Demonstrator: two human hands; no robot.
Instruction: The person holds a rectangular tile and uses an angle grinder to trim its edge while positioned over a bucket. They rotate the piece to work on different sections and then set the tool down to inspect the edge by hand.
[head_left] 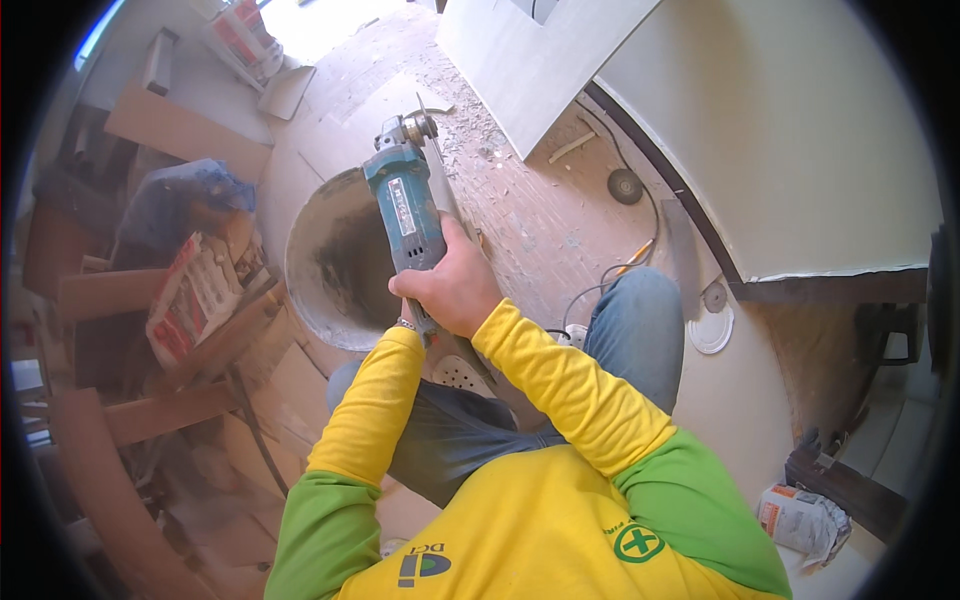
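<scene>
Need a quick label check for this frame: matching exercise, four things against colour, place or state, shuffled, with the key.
Things
1. Angle grinder
2. Bucket
3. Dark disc
4. Shirt

Descriptions
A. Grey, open-mouthed
B. Yellow and green
C. Lying on the floor beyond the right knee
D. Teal, with the right hand around its body

Pairs: 1-D, 2-A, 3-C, 4-B

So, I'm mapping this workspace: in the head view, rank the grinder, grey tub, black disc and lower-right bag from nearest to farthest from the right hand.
1. Grinder: gripped in the right hand.
2. Grey tub: just left.
3. Black disc: on the floor, ahead and right.
4. Bag: lower right.
</scene>
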